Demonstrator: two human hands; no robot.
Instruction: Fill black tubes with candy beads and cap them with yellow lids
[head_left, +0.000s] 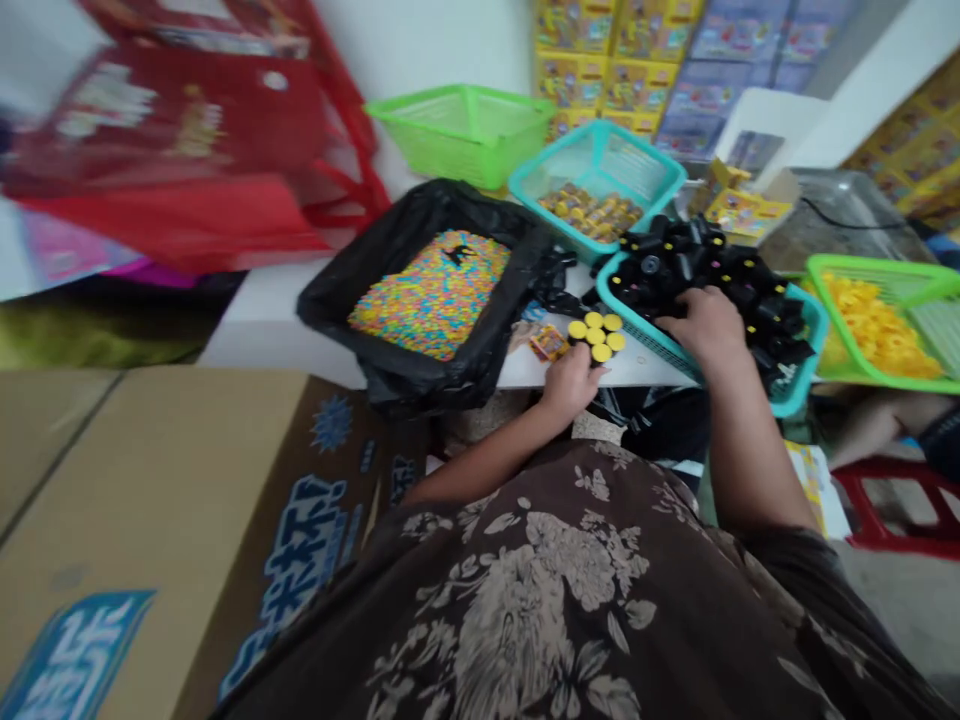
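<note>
A tight cluster of round black pieces with yellow tops (596,335) stands at the front edge of the white table. My left hand (570,385) is closed against the near side of this cluster, its fingers curled by the lowest pieces. My right hand (709,325) reaches into a teal basket (787,400) heaped with black plastic pieces (694,250), some with yellow or pink dots. The right thumb is spread from the fingers, whose tips are partly hidden among the pieces. A small orange printed packet (549,343) lies left of the cluster.
A black-lined tray (330,300) holds colourful candy bits (435,300). Behind are a green basket (465,130) and a teal basket (645,165) of small brown-and-yellow pieces. A green basket (885,375) of yellow parts stands right. A large cardboard box (150,480) is at left.
</note>
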